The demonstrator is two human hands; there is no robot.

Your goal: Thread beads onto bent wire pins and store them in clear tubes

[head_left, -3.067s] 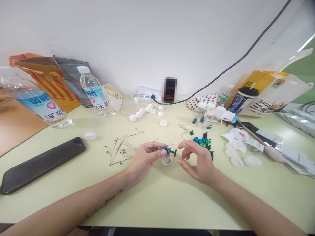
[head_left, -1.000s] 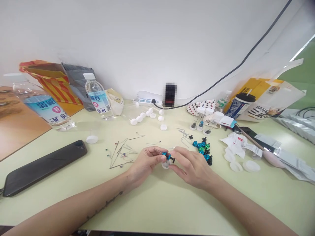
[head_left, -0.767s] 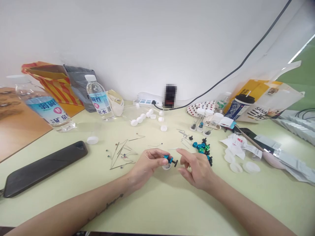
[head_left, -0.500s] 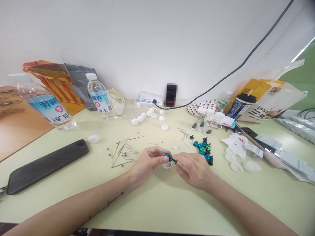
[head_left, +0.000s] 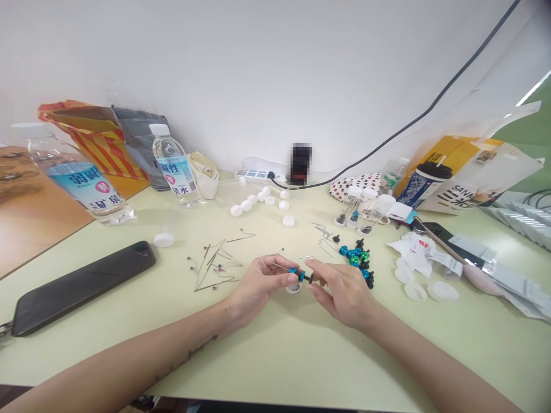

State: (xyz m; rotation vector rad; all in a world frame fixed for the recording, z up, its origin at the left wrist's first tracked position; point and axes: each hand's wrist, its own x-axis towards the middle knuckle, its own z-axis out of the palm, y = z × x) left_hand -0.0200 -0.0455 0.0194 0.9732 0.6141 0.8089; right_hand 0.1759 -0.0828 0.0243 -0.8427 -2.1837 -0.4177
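Observation:
My left hand (head_left: 269, 279) is closed, pinching a small blue-and-black screw-like part (head_left: 297, 274) between thumb and fingers. A thin metal rod points from the part toward the upper left. My right hand (head_left: 342, 287) is just right of its black end, with thumb and index finger apart; whether a fingertip touches that end I cannot tell. Below the part, a small round white container (head_left: 293, 289) stands on the table, partly hidden. A pile of blue, green and black knob-like parts (head_left: 357, 261) lies beyond my right hand. Bent metal rods (head_left: 213, 264) are scattered to the left.
Clear tubes with white caps (head_left: 369, 201) stand at the back right. White caps (head_left: 248, 202) lie near a power strip (head_left: 260, 175). Two water bottles (head_left: 176, 169) and a long black case (head_left: 84, 287) are on the left. Clear lids (head_left: 415, 291) and paper scraps lie right.
My right hand's index finger and thumb have spread a little wider at the black end. The held part has shifted slightly right; my left hand keeps its pinch.

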